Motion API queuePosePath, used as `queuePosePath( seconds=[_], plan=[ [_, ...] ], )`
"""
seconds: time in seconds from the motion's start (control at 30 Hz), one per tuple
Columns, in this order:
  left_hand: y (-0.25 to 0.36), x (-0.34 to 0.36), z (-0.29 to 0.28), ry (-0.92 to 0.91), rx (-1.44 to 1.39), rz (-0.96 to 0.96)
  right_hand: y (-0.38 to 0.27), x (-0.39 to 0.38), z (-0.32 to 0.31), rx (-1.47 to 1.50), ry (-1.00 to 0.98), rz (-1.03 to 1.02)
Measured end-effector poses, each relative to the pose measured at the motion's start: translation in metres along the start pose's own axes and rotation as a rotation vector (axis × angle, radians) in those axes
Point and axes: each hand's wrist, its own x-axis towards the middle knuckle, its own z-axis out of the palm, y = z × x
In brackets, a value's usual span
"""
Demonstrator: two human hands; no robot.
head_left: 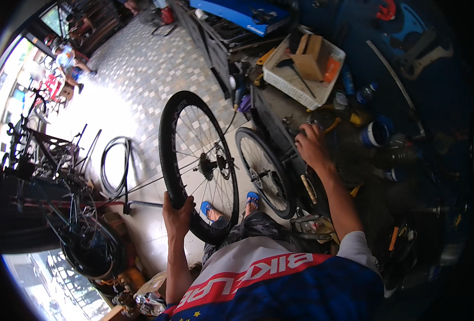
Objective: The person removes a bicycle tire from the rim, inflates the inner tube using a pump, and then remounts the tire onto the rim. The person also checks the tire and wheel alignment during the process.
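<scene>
In the head view, my left hand (177,213) grips the lower left of an upright bicycle wheel (170,139) with a black tyre, deep rim and rear cassette (208,167). My right hand (310,140) is at the cluttered workbench (339,160) on the right, fingers curled round a small item I cannot make out. Below it a second wheel (282,190), with a brake disc, leans against the bench side. My feet in blue sandals (207,207) show behind the held wheel's spokes.
A white basket (271,75) holds a cardboard box (307,56); tubs (375,134) and tools lie about. Bicycles (60,160) crowd the left, beside a coiled hose (108,166) on the tiled floor (140,64). A seated person (65,61) is near the bright doorway, farther back.
</scene>
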Motion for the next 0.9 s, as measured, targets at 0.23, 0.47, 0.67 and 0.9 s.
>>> queuePosePath(
  seconds=[0.23, 0.47, 0.67, 0.9],
  plan=[
    [-0.009, -0.023, -0.022, 0.025, -0.228, -0.034, -0.126, 0.013, 0.018, 1.165, -0.036, 0.088],
    [-0.003, -0.052, -0.028, 0.084, -0.165, -0.085, -0.271, 0.002, 0.099, 1.912, -0.854, 0.483],
    [-0.005, -0.068, -0.031, 0.174, -0.17, -0.091, -0.294, 0.003, 0.11, 2.171, -1.182, 0.52],
    [-0.005, -0.078, -0.035, 0.192, -0.211, -0.108, -0.306, 0.019, 0.105, 2.016, -1.395, 0.157]
  ],
)
